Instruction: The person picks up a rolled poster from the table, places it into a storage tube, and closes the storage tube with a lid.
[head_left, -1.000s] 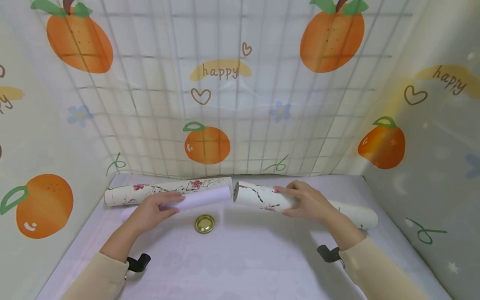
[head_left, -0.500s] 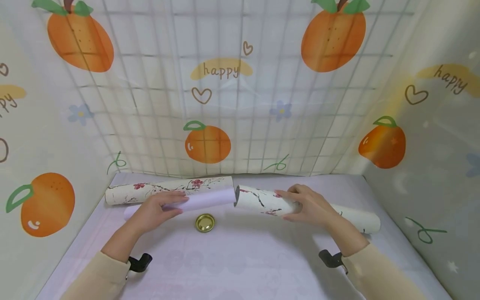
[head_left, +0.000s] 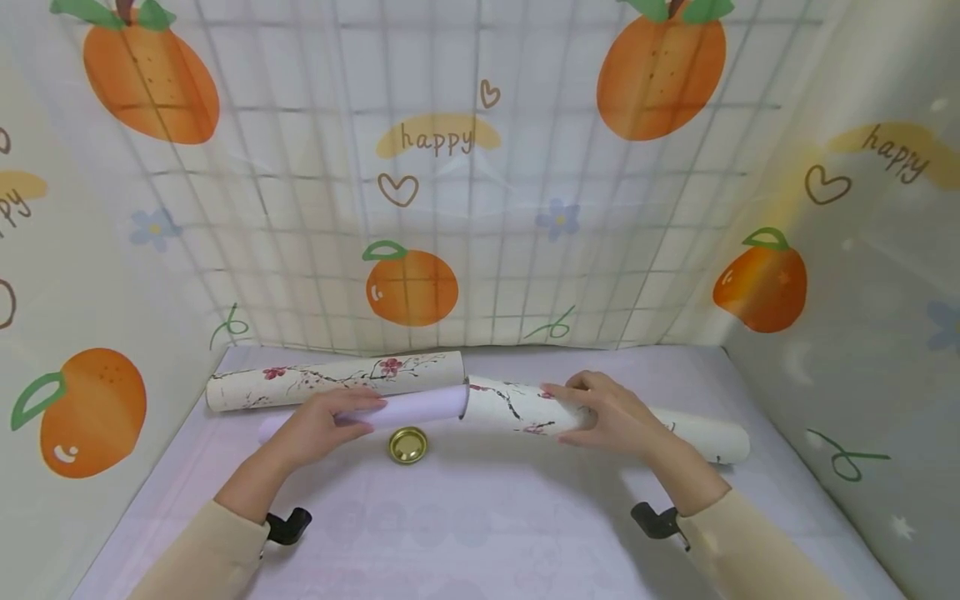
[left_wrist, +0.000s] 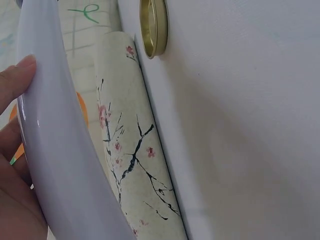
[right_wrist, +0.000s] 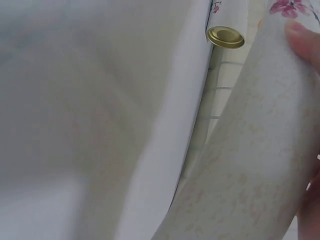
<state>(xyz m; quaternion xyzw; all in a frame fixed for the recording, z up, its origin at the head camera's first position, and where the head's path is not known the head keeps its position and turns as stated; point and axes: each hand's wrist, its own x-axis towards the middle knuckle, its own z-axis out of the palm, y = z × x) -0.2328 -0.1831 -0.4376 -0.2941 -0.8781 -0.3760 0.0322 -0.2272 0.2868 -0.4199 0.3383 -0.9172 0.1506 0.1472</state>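
Note:
In the head view my left hand (head_left: 318,427) holds a plain pale lilac roll (head_left: 427,404) from above, thumb on the near side. My right hand (head_left: 611,418) grips a white tube (head_left: 510,408) printed with plum blossom branches, fingers over its far side. The roll's right end meets the tube's left mouth; how far inside it sits is hidden. My thumb and the smooth roll (left_wrist: 70,130) show in the left wrist view. The right wrist view shows the mottled side of the held tube (right_wrist: 250,150). A shallow gold lid (head_left: 408,446) lies on the table in front of the roll.
Behind the lilac roll lies a second blossom-printed roll (head_left: 330,381), near the back of the pale lilac table (head_left: 480,517). Curtains with orange prints (head_left: 412,287) enclose the table at the back and both sides.
The lilac roll has shifted right with my left hand. The held tube's left end has lowered, and its dark opening, visible earlier, is now covered where it meets the roll.

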